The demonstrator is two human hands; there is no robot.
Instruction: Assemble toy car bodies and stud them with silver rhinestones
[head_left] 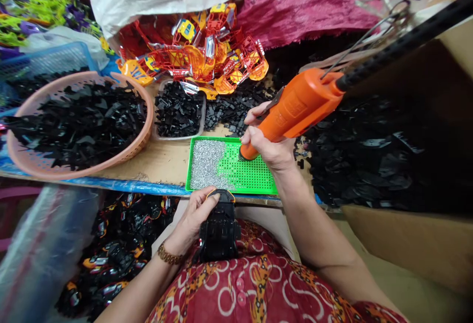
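Observation:
My right hand (271, 148) is wrapped round an orange electric screwdriver (299, 106), which tilts with its dark tip low over the green tray (254, 177). Whether the tip touches the tray I cannot tell. Small silver screws (207, 163) lie heaped across the tray's left part. Close to my body, my left hand (197, 212) grips a black toy car chassis (219, 227) with an orange edge, thumb on its upper end. The chassis is just below the tray's near edge, underside facing up.
A pink basket (147, 133) of black parts and a clear box (201, 123) of small black pieces stand left. Orange toy car bodies (199, 57) pile up behind. A black cable (406, 42) runs up right. Assembled toys (118, 249) lie below left; a cardboard box (410, 244) sits right.

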